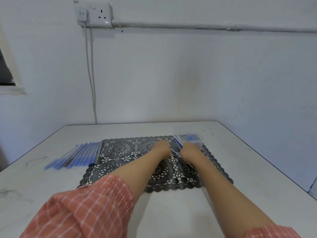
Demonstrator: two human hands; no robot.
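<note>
Several slim pens [178, 156] slanting across a black lace mat [120, 152], between left hand [162, 146] and right hand [190, 149], just before a clear box [188, 136]. Likely light, stiff, smooth, apt to roll; best pinched mid-barrel. Both forearms stretched forward, wrists low, fingers hidden beyond the knuckles, grip impossible to tell.

Soft, even, cool light; shadows barely visible. Wide-angle bending toward edges. Slight blur at right hand [189, 149], container [188, 137] just beyond hazy.
</note>
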